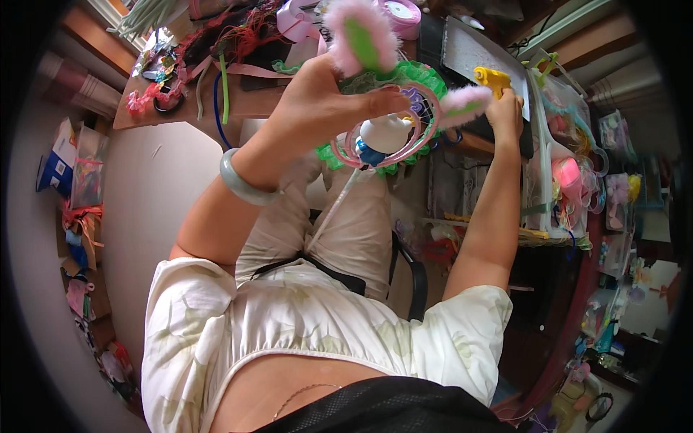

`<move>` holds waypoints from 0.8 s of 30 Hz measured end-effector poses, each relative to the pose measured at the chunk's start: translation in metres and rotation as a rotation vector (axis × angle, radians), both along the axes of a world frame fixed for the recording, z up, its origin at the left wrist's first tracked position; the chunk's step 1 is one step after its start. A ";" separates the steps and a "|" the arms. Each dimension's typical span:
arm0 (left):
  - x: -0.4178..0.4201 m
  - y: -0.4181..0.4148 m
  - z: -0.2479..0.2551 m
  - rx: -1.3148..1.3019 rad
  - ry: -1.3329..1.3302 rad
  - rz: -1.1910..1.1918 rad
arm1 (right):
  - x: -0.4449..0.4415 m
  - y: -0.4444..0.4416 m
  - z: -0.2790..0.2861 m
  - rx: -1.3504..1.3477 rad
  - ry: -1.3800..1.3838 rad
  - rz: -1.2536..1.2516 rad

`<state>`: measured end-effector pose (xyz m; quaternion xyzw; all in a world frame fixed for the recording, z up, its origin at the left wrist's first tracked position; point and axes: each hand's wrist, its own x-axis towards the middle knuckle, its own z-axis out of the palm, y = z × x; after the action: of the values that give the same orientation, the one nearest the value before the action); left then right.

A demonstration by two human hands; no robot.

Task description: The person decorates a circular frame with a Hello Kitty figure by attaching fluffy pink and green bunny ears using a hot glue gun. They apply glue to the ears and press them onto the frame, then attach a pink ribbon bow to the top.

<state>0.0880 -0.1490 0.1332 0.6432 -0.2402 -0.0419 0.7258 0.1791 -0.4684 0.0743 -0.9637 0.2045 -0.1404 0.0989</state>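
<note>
My left hand [330, 103] grips a round pink-rimmed craft piece [431, 130] with green lace ruffle [417, 70] around it. Two fluffy pink ears stand on it, one with a green middle [361, 43], the other [466, 106] pointing right. Inside the ring sits a small white figure [385, 134] with a blue bow [370, 154]. A thin pale stick [334, 208] slants down from the ring over my lap. At the right, my right hand [506, 116] holds a yellow glue gun [491, 77] by its handle, over a dark case beside a grey tray [476, 51].
On the wooden desk [178, 116] lie red cords [243, 40], small flower trims [157, 65] and a pink ribbon spool [400, 13]. A clear plastic drawer unit [541, 178] with hanging bags stands at the right. A chair armrest [417, 287] is beside my lap.
</note>
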 end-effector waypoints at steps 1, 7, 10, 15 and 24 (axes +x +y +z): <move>0.000 -0.002 0.000 0.014 -0.049 0.031 | 0.003 -0.003 -0.005 0.013 0.001 -0.002; 0.001 -0.002 -0.008 -0.083 0.001 0.108 | -0.015 -0.002 0.007 -0.001 -0.340 0.232; -0.003 0.001 -0.005 -0.104 0.090 0.084 | -0.057 0.049 0.066 0.448 -0.571 0.638; -0.013 -0.001 0.003 -0.182 0.155 0.043 | -0.094 0.134 0.115 0.547 -0.359 1.247; -0.031 0.007 0.005 -0.269 0.088 -0.045 | -0.104 0.148 0.105 0.999 -0.049 1.134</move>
<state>0.0572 -0.1420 0.1381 0.5319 -0.2260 -0.0540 0.8143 0.0753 -0.3209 0.1793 -0.7584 -0.2856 0.0198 0.5856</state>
